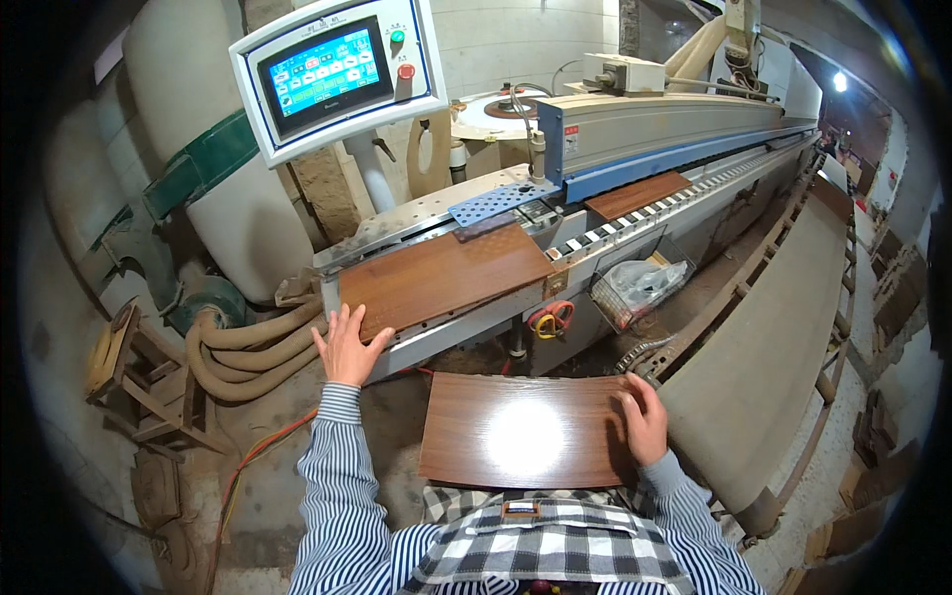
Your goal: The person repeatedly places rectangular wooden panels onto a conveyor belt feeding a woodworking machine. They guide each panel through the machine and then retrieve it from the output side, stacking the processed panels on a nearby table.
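A brown wood-grain panel (446, 280) lies flat on the infeed end of a long edge-banding machine (674, 129). My left hand (345, 347) is open, fingers spread, against the near left corner of that panel. Close in front of my body is a second brown panel (476, 421), with a bright glare on its face. My right hand (647, 424) grips its right edge, fingers on top; the thumb's hold is partly hidden. Further along the machine, a third brown panel (640, 195) sits on the track beside the blue pressure beam (684, 169).
A control screen (327, 74) with green and red buttons stands at the left. Red and yellow scissors (551, 319) hang below the bed, beside a wire basket (645, 288) of plastic. A belt conveyor (773, 327) runs along the right. Ribbed hoses (248, 357) and a wooden stool (149, 387) are left.
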A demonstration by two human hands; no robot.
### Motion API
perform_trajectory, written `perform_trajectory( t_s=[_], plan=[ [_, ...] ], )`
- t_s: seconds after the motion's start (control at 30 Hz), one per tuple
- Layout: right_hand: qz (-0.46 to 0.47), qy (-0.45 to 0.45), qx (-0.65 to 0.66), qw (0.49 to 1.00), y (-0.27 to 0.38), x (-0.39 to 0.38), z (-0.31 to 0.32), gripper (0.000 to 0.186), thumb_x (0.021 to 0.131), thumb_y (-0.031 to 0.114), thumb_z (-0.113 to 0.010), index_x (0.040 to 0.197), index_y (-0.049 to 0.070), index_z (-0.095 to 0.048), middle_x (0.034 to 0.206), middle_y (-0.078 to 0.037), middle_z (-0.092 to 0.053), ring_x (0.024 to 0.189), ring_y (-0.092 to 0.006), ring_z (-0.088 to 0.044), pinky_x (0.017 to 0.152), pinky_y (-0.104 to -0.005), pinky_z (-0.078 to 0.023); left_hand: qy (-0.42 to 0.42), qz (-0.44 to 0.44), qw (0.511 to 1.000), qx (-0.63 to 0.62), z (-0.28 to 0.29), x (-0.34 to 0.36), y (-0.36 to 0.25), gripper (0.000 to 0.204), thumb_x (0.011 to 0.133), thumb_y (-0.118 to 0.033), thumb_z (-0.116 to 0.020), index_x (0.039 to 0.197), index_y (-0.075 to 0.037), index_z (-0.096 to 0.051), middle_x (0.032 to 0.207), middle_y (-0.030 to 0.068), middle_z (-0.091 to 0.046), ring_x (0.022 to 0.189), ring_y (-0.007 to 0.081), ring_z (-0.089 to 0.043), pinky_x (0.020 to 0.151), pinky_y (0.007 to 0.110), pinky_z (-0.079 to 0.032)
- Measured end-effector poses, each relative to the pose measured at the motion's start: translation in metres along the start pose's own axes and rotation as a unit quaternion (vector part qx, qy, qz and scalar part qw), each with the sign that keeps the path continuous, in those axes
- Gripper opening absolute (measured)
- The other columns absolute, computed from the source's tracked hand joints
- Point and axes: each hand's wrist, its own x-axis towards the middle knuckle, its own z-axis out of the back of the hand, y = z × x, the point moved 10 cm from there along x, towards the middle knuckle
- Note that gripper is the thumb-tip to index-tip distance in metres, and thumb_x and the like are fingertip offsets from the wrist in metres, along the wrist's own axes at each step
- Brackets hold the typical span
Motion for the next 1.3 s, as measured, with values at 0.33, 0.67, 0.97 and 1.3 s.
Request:
perform_trajectory(
  t_s=[0.33,0.67,0.97,1.3],
  plan=[
    [-0.010,-0.055,-0.383,0.922,-0.028,-0.072,0.036,0.054,0.090,0.023,-0.054,0.133,-0.004,-0.037,0.112,-0.022,-0.053,0.102,-0.0365,-0.052,0.088,-0.0441,-0.042,0.007,0.064,0.998,-0.021,-0.014,0.030,0.000,0.080,0.075,-0.065,-0.059,0.134,-0.011,-0.047,0.147,0.0183,-0.030,0.136,0.0298,-0.029,0.112,0.050,-0.014],
    [-0.066,-0.129,-0.390,0.909,-0.036,-0.051,0.058,0.028,0.087,0.029,-0.060,0.085,0.002,-0.063,0.081,-0.016,-0.061,0.072,-0.0333,-0.059,0.067,-0.0421,-0.047,0.001,0.076,0.997,-0.008,-0.013,0.027,0.001,0.081,0.076,-0.066,-0.057,0.135,-0.012,-0.046,0.147,0.0203,-0.030,0.136,0.0313,-0.028,0.113,0.048,-0.014],
    [-0.319,0.050,0.379,0.867,-0.091,-0.062,0.021,0.030,0.092,0.022,-0.055,0.114,0.001,-0.054,0.103,-0.005,-0.062,0.094,-0.0178,-0.060,0.076,-0.0281,-0.051,0.005,0.079,0.997,-0.006,-0.012,0.026,0.001,0.081,0.076,-0.066,-0.057,0.135,-0.012,-0.046,0.147,0.0204,-0.030,0.136,0.0318,-0.028,0.113,0.049,-0.014],
    [-0.282,0.018,0.248,0.927,-0.096,-0.061,0.028,0.030,0.092,0.018,-0.055,0.114,-0.002,-0.055,0.105,-0.007,-0.062,0.096,-0.0152,-0.058,0.086,-0.0298,-0.046,-0.010,0.051,0.998,-0.030,-0.015,0.025,0.007,0.075,0.079,-0.061,-0.058,0.134,-0.011,-0.048,0.145,0.0210,-0.033,0.136,0.0318,-0.029,0.112,0.049,-0.015]
  ],
)
